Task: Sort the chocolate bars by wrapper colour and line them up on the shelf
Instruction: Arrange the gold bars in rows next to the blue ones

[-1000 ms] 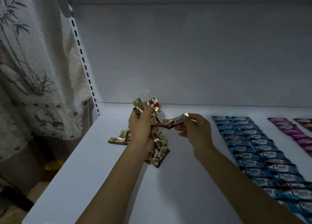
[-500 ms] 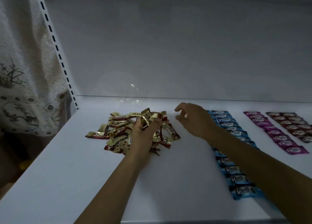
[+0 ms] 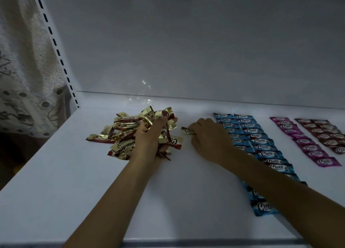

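White shelf all the way across, dimly lit, with a plain pale back panel rising behind it. And right in the middle of the action sat the gold pile, a loose heap of gold-and-red wrapped chocolate bars lying every which way on the board.

The left hand was planted on the right half of that pile, fingers curled tight round a fistful of its bars, wrappers sticking out above the knuckles and below the wrist. Just right of the pile, the right hand was down at shelf level, fingertips pinching one end of a single gold bar. That bar lay crosswise, clear of the heap by a narrow gap; whether it touched the board could not be told.

Further right of the pile, behind the right forearm, the blue bars ran in two neat columns from the back panel toward the front edge. Beyond those, the magenta bars sat in their own line, and farthest right the dark brown bars lay in two columns, cut off by the frame.

Left of the pile stood a slotted upright, with a patterned curtain hanging past it.
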